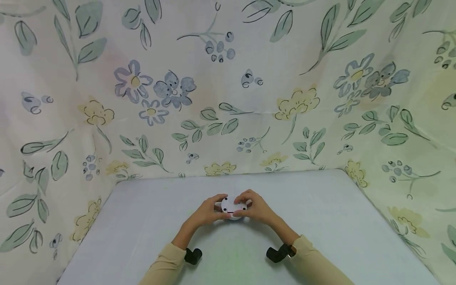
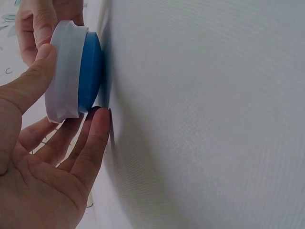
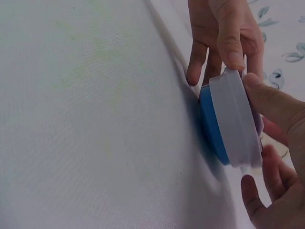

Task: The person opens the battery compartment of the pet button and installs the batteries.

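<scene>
Both hands hold a round white plastic device just above the table, near its middle. Its flat back faces up in the head view, showing small dark feet and a patch of tiny holes. The blue domed face points down at the tabletop. My left hand grips the left side, thumb on the near edge and fingers around the far side. On the right side, my right hand has its thumb at the near edge of the white rim and a finger over the back. Fingers partly cover the back.
A white cloth covers the table. Behind it and at the sides hangs a floral curtain. Each wrist carries a small black camera, one on the left and one on the right.
</scene>
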### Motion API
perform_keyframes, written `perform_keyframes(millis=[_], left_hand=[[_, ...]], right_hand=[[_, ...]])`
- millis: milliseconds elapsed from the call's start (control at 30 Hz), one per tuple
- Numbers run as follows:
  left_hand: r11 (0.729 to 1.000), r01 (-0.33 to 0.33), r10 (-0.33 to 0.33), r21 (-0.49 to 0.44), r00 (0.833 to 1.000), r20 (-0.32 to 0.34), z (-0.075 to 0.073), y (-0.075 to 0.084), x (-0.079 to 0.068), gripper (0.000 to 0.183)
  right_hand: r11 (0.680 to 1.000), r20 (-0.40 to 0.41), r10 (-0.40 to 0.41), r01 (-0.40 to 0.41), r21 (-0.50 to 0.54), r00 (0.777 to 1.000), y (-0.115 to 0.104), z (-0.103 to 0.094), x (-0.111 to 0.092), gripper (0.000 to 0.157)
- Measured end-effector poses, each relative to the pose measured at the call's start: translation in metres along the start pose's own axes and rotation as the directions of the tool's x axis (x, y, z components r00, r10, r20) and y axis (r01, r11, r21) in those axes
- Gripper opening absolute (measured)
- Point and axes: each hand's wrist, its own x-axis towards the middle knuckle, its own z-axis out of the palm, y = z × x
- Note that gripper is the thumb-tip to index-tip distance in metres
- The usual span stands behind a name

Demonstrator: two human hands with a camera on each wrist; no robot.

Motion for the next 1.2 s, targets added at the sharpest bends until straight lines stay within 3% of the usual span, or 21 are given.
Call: perform_keyframes(millis=[133, 300, 500, 767, 1200], left_hand=[[1.000, 0.012, -0.012, 0.002, 1.000, 0.005, -0.001, 0.002, 0.000, 0.072], [1.000, 0.008, -0.008, 0.001, 1.000, 0.008, -0.001, 0.003, -0.002, 0.072], [1.000, -0.013, 0.013, 0.001, 1.000, 0.003, -0.001, 0.004, -0.003, 0.070], [1.000, -0.014, 0.014, -0.025, 1.000, 0.011, 0.001, 0.005, -0.003, 0.071], [0.998, -0.010, 0.011, -0.060, 1.000, 0.014, 0.005, 0.008, -0.002, 0.071]], right_hand=[[0.997, -0.008, 0.070, -0.070, 0.016, 0.997, 0.002, 0.000, 0.000, 0.058], [0.990, 0.069, 0.102, -0.108, 0.096, 0.992, 0.003, -0.002, 0.002, 0.080], [0.978, 0.115, 0.130, -0.146, 0.148, 0.985, 0.001, -0.005, 0.004, 0.072], [0.965, 0.087, 0.199, -0.211, 0.158, 0.976, -0.002, -0.003, 0.004, 0.070], [0.891, 0.064, 0.374, -0.378, 0.253, 0.925, -0.011, 0.001, 0.003, 0.069]])
